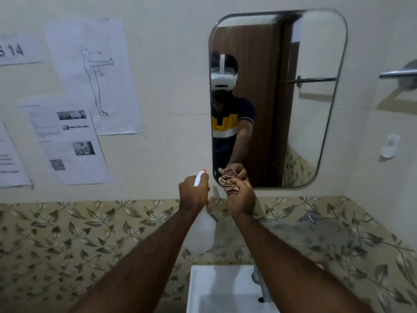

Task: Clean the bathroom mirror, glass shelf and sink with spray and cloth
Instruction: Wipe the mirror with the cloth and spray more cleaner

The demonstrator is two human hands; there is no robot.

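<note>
A tall mirror (pixel 300 91) with rounded corners hangs on the cream wall. My right hand (pixel 242 195) presses a bunched brown patterned cloth (pixel 228 182) against the mirror's lower left corner. My left hand (pixel 193 195) grips a white spray bottle (pixel 203 231) by its neck, just left of the mirror; its nozzle with a red tip points up and right. A glass shelf (pixel 316 231) juts from the leaf-patterned tiles below the mirror. The white sink (pixel 216 290) sits at the bottom, partly hidden by my forearms.
Printed paper sheets (pixel 90 75) are taped to the wall on the left. A metal tap (pixel 262 288) stands at the sink's right side. A metal handle (pixel 399 74) and a small white wall fitting (pixel 389 145) are at the right.
</note>
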